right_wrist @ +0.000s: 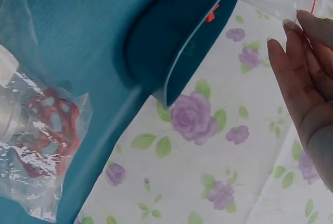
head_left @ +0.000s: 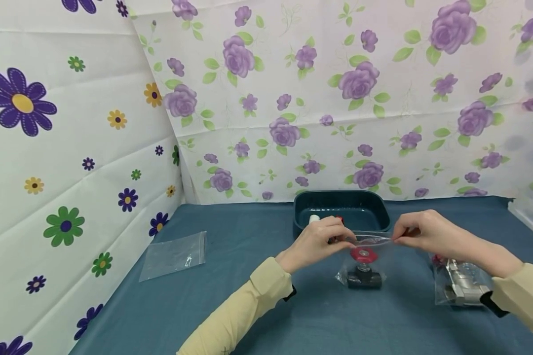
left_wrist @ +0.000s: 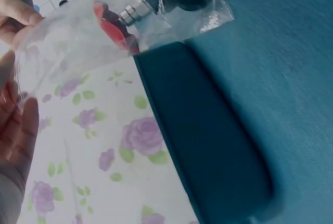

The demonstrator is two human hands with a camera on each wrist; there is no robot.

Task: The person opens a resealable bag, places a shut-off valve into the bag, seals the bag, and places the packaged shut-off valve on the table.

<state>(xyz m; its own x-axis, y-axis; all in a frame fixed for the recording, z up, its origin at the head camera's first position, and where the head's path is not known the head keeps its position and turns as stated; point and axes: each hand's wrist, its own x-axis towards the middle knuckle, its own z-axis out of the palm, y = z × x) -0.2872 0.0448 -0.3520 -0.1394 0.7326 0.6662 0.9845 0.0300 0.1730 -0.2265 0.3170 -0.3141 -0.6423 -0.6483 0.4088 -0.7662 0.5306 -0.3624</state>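
A clear zip bag (head_left: 373, 241) hangs by its top edge between both hands. Inside it is a valve with a black pipe-like body (head_left: 364, 279) and a red handwheel (head_left: 363, 254). My left hand (head_left: 322, 240) pinches the left end of the bag's opening. The right end is pinched between thumb and fingertips of my right hand (head_left: 437, 234). In the left wrist view the bagged valve's red handwheel (left_wrist: 114, 28) and metal stem (left_wrist: 134, 14) show through the plastic. The right wrist view catches the bag's red seal line beside the right hand (right_wrist: 312, 73).
Behind the hands stands a dark teal bin (head_left: 296, 214) with a white item and a red item partly visible. To the right, under the right forearm, lies another bagged metal valve (head_left: 466, 286). A flat clear bag (head_left: 173, 257) lies at left on the blue cloth (head_left: 248, 217).
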